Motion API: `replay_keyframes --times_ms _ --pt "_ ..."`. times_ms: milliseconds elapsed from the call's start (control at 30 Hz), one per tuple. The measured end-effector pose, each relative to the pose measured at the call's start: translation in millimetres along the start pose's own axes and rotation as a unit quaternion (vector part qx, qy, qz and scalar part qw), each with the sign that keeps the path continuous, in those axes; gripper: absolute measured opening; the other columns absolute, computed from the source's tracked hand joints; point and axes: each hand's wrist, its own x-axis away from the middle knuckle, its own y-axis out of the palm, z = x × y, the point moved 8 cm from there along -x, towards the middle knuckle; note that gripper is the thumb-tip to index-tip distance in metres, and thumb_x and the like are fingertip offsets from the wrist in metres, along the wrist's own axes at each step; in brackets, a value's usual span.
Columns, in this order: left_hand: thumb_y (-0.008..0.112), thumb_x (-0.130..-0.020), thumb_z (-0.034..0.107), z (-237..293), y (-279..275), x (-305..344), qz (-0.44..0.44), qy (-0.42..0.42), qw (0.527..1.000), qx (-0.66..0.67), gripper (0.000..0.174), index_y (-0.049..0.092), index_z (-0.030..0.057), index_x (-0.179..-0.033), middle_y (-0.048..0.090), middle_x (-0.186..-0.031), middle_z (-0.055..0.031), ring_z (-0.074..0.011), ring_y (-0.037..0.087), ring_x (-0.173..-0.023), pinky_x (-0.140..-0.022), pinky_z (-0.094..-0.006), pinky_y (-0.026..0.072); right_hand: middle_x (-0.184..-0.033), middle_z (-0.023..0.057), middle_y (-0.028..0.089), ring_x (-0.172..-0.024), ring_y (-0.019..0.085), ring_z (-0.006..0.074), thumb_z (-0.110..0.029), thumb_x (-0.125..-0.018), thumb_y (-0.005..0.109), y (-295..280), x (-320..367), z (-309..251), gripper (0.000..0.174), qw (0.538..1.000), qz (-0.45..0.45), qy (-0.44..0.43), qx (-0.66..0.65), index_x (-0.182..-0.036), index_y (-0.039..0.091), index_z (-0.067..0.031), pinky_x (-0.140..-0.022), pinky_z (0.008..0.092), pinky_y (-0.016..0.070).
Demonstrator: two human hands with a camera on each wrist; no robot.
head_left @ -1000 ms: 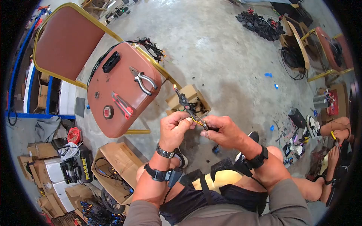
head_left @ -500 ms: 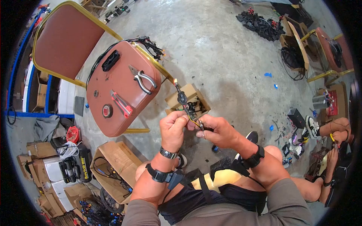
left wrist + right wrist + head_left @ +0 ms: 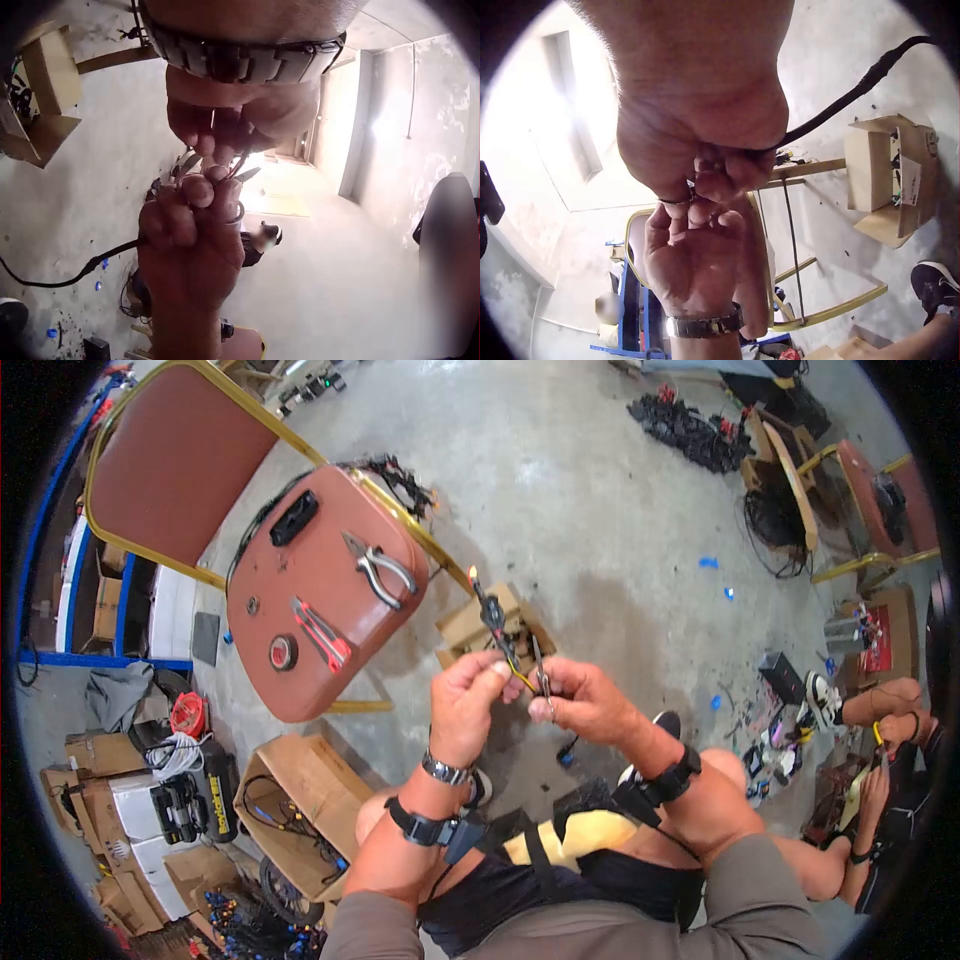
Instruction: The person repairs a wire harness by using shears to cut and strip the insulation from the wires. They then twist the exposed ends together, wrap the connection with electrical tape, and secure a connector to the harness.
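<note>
My left hand [image 3: 462, 702] pinches a black cable [image 3: 493, 615] between thumb and fingers. The cable's far end points up and away, with a bright orange tip, and a thin yellow wire [image 3: 522, 678] runs from it toward the other hand. In my right hand [image 3: 592, 705] is a small pair of metal scissors [image 3: 539, 655], thumb and fingers at its handles and blades pointing away from me. The two hands are close together, fingertips almost meeting. From the left wrist, a scissor blade [image 3: 248, 174] shows between the fingers. A black cord [image 3: 97, 261] trails out past the right hand.
On the chair seat [image 3: 300, 585] left of me lie pliers [image 3: 380, 570], a red cutter [image 3: 322, 635], a tape roll [image 3: 283, 652] and a black part [image 3: 294, 520]. An open cardboard box [image 3: 455, 622] stands beyond my hands, another [image 3: 300, 790] by my left leg. Another person's hands [image 3: 885, 760] work at right.
The scissors have swung from lying low between the fingers to pointing upward, away from me. The cable's tip has shifted slightly up and right with the left hand.
</note>
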Motion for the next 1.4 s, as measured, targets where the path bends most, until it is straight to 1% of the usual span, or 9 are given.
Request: replay_keyframes --times_ms 333,400,567,700,800,900,967,1300,1400 --pt "0.06 -0.086 0.007 6.9 8.3 1.2 -0.046 0.043 0.998 0.003 0.017 0.064 -0.003 -0.099 0.065 -0.097 -0.0093 -0.0138 0.058 -0.081 -0.072 -0.0265 0.0466 -0.081 -0.0044 0.056 -0.073 0.05 0.0052 -0.008 -0.086 0.065 -4.5 -1.8 16.7 0.019 0.998 0.013 0.056 -0.02 -0.102 0.057 -0.0037 -0.064 0.0218 0.0424" --pt "0.06 -0.086 0.007 9.3 9.3 1.8 -0.044 0.041 0.998 0.038 0.016 0.064 -0.0022 -0.099 0.066 -0.097 -0.0102 -0.0142 0.059 -0.081 -0.071 -0.027 0.0467 -0.087 -0.0009 0.058 -0.079 0.055 0.0084 -0.004 -0.084 0.066 -8.4 -6.9 13.5 0.023 0.994 0.042 -0.032 -0.093 -0.104 0.055 -0.0032 -0.07 0.0241 0.0468" --pt "0.061 -0.088 0.008 5.8 10.3 1.8 -0.068 0.036 0.988 0.135 0.014 0.061 0.0009 -0.1 0.066 -0.097 -0.0152 -0.0187 0.062 -0.084 -0.071 -0.0283 0.0496 -0.102 0.0047 0.062 -0.093 0.059 0.0133 -0.002 -0.08 0.071 -28.5 -4.5 1.4 0.039 0.985 0.12 -0.073 -0.095 -0.115 0.054 -0.0025 -0.084 0.0281 0.0488" --pt "0.061 -0.089 0.009 5.8 6.4 -1.6 -0.071 0.052 0.988 0.125 0.015 0.06 0.0021 -0.102 0.066 -0.094 -0.0162 -0.0212 0.064 -0.085 -0.068 -0.0293 0.0528 -0.102 0.0042 0.062 -0.089 0.058 0.0108 -0.005 -0.078 0.074 -43.5 -0.5 -10.9 0.054 0.983 0.164 -0.084 0.019 -0.127 0.051 -0.0018 -0.079 0.0264 0.049" --pt "0.06 -0.09 0.009 5.3 2.4 -2.8 -0.05 0.047 0.988 0.137 0.014 0.06 0.0024 -0.102 0.066 -0.09 -0.0157 -0.0244 0.065 -0.084 -0.064 -0.0309 0.0556 -0.096 0.0025 0.063 -0.085 0.058 0.0093 -0.006 -0.078 0.074 -36.1 -0.1 -11.6 0.049 0.991 0.12 -0.049 -0.042 -0.123 0.053 0.0006 -0.074 0.0245 0.0486" --pt "0.059 -0.09 0.01 5.5 2.8 -3.0 -0.049 0.027 0.987 0.15 0.014 0.059 0.0021 -0.102 0.065 -0.088 -0.015 -0.026 0.066 -0.083 -0.062 -0.0315 0.0574 -0.087 0.0009 0.062 -0.079 0.057 0.0077 -0.005 -0.079 0.073 -31.0 -0.2 -3.9 0.041 0.995 0.096 0.015 -0.009 -0.115 0.055 0.0023 -0.068 0.0239 0.0475" --pt "0.058 -0.091 0.01 3.5 2.3 -2.7 -0.038 0.008 0.988 0.153 0.015 0.059 0.001 -0.103 0.064 -0.086 -0.0142 -0.0262 0.066 -0.081 -0.061 -0.0317 0.0582 -0.081 -0.0001 0.06 -0.073 0.054 0.0072 -0.002 -0.081 0.069 -29.3 -1.1 4.3 0.03 0.991 0.077 0.045 0.104 -0.108 0.056 0.0026 -0.062 0.024 0.0455" --pt "0.058 -0.091 0.011 3.2 7.2 -3.4 -0.077 -0.017 0.98 0.184 0.018 0.058 -0.0006 -0.104 0.063 -0.083 -0.0136 -0.028 0.066 -0.079 -0.059 -0.0335 0.059 -0.076 0.001 0.058 -0.065 0.051 0.0075 -0.001 -0.083 0.065 -24.8 -0.1 -1.1 0.024 0.996 0.077 0.044 0.023 -0.104 0.055 0.0031 -0.055 0.0247 0.0427" --pt "0.057 -0.091 0.011 2.5 9.3 -3.3 -0.088 -0.019 0.975 0.201 0.017 0.058 -0.0006 -0.104 0.063 -0.083 -0.0135 -0.028 0.066 -0.077 -0.059 -0.0339 0.0592 -0.074 0.0012 0.057 -0.064 0.051 0.0076 -0.002 -0.082 0.066 -29.4 1.2 5.4 0.024 0.987 0.074 0.061 0.13 -0.102 0.055 0.0025 -0.054 0.0252 0.0427"
